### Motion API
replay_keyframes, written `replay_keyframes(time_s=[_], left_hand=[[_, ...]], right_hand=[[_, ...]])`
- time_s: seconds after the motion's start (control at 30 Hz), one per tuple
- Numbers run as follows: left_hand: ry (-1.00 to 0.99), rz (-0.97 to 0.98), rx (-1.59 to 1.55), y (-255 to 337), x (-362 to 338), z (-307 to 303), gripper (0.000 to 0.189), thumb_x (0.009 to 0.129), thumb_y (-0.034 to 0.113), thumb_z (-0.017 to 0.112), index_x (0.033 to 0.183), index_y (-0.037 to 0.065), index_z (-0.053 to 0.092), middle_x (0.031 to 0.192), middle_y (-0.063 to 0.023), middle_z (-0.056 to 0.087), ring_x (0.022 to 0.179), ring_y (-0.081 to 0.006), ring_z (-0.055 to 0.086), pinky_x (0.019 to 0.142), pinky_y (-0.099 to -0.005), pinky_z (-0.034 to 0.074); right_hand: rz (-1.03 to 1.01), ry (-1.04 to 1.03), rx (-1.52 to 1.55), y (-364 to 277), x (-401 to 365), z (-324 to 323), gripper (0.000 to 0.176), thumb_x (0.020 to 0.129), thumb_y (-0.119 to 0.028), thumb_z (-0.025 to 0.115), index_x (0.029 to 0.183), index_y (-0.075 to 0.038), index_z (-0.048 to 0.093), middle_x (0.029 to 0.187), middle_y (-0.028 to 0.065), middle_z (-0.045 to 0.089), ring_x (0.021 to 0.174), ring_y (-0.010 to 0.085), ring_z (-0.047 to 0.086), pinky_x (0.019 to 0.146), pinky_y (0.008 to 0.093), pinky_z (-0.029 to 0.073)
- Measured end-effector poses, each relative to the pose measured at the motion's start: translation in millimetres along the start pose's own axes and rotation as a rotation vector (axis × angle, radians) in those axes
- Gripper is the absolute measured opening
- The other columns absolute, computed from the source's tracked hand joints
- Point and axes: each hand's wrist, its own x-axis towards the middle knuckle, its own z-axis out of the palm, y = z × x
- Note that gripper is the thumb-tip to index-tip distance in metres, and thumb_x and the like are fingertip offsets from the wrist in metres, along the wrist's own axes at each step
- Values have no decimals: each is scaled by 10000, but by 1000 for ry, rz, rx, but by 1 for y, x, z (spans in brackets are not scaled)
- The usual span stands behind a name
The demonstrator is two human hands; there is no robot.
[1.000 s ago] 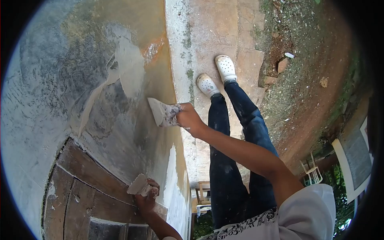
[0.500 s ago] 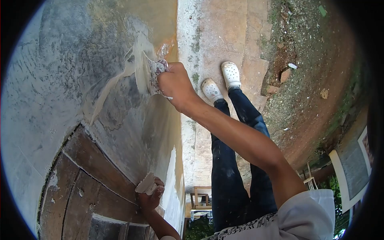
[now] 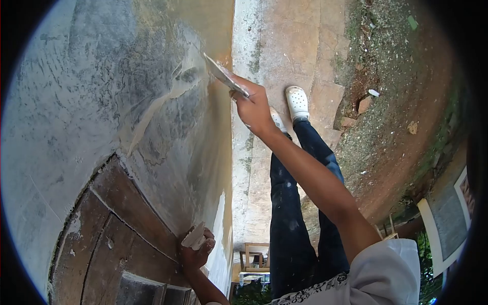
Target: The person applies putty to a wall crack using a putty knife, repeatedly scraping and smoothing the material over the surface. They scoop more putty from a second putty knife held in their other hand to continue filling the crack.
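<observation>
My right hand [image 3: 254,107] grips a putty knife [image 3: 223,74], its thin blade seen nearly edge-on and smeared with pale putty. The blade's tip is close to the wall [image 3: 168,132], by a fresh patch of putty [image 3: 190,66]. From that patch a beige streak [image 3: 150,114] runs diagonally down the mottled grey surface. Lower down, my left hand [image 3: 195,254] is closed around a small flat scraper [image 3: 194,236] coated with putty, held near the edge of the brown wooden panelling [image 3: 127,223].
The wall fills the left side. Paved floor [image 3: 284,51] runs along its foot, with white clogs [image 3: 297,101] and dark trousers [image 3: 290,213] over it. Gravelly ground and broken brick [image 3: 364,104] lie to the right. A wooden chair-like frame [image 3: 254,254] stands at the bottom.
My right hand has drawn the putty knife off the wall to the right, turning the blade edge-on, and the patch beneath is uncovered. My left hand has tilted its scraper slightly.
</observation>
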Motion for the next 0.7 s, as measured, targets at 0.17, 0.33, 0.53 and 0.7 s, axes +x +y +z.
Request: replay_keyframes(time_s=[0.17, 0.33, 0.53, 0.7], left_hand=[[37, -42, -82, 11, 2, 5, 332, 873, 169, 768, 1030, -37, 559, 861, -48, 598, 772, -118, 567, 660, -255, 468], [6, 25, 6, 5, 4, 0, 347, 877, 196, 765, 1020, -42, 557, 867, -59, 607, 770, -113, 565, 638, -253, 465], [-24, 43, 82, -6, -3, -8, 366, 894, 204, 746, 1073, -30, 529, 873, -71, 602, 809, -118, 560, 683, -260, 464], [-22, -40, -179, -5, -5, -6, 373, 905, 133, 725, 1147, -37, 499, 989, -93, 577, 885, -146, 555, 718, -275, 461]], right_hand=[[-211, -124, -232, 50, -80, 48, 605, 646, 165, 491, 1203, -9, 653, 1094, 257, 650, 1042, 443, 624, 934, 359, 494], [167, -314, -90, 48, -104, -13, 575, 813, 185, 441, 1290, -73, 632, 1258, 153, 663, 1121, 200, 650, 979, 291, 465], [-16, 13, -179, 16, 12, 30, 560, 819, 112, 471, 1365, 8, 531, 1171, 133, 685, 1064, 157, 613, 905, 305, 474], [-236, -170, -275, 36, -80, 55, 615, 666, 162, 500, 1268, 48, 549, 1328, 280, 538, 1271, 414, 497, 1072, 426, 418]])
